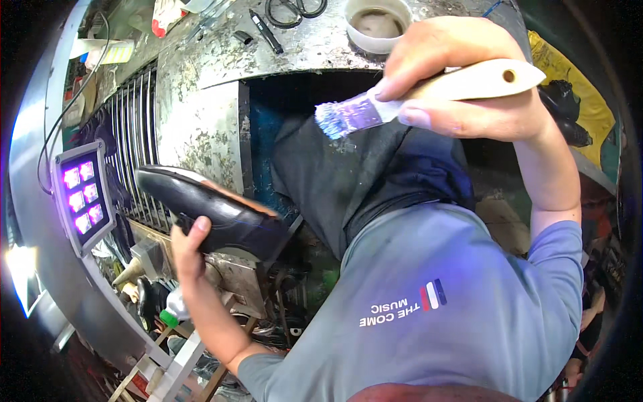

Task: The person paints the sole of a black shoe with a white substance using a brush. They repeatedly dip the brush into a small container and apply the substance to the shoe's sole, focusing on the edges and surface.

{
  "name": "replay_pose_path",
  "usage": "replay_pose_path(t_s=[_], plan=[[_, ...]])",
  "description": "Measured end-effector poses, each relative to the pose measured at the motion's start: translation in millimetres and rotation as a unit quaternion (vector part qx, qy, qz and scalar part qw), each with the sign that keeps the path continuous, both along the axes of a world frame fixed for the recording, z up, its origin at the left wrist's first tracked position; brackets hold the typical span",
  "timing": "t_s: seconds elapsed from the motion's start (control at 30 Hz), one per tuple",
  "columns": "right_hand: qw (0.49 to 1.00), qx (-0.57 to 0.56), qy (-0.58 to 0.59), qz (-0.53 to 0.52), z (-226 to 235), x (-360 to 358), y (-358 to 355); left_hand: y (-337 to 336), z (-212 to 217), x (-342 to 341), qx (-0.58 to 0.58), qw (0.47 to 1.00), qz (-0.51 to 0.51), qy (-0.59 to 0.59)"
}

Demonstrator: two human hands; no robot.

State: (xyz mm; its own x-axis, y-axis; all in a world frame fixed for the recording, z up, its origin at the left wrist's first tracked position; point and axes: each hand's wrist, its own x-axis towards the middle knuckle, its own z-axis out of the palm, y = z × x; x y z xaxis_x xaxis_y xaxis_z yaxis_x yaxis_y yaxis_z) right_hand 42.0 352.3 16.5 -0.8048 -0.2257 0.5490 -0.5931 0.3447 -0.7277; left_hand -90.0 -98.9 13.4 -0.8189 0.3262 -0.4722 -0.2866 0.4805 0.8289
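My left hand [189,249] grips a black shoe [218,211] from its near side, with the thumb pressed on it. The shoe is held tilted in the air at the left, its toe toward the far left, and a tan-orange strip shows along its far edge. In my right hand [462,50] is a flat paintbrush [482,80] with a pale wooden handle, pinched between thumb and fingers. Its bristles point left and look bluish-white. Brush and shoe are apart, the brush being higher up and to the right.
A stained metal worktop [207,63] carries a bowl [372,45] of cloudy liquid, a black marker [266,32] and black-handled scissors [295,12]. A lit purple lamp panel [82,194] and metal bars [134,114] stand left. A green-capped bottle [175,309] lies below; a yellow bag [569,84] is at right.
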Motion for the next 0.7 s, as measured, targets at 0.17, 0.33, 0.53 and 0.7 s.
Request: replay_pose_path(t_s=[0.17, 0.33, 0.53, 0.7], plan=[[0.998, 0.004, -0.049, -0.040, -3, 11, 11, -21, 25, -98, -0.356, 0.916, -0.011, 0.187], [0.995, -0.028, -0.071, -0.068, -16, 8, 21, -48, 33, -197, -0.365, 0.914, 0.005, 0.177], [0.981, -0.020, -0.126, -0.144, -11, 6, 25, -74, -7, -334, -0.476, 0.851, -0.050, 0.215], [0.965, -0.025, -0.166, -0.200, -12, 0, 26, -87, -44, -421, -0.535, 0.797, -0.054, 0.275]])
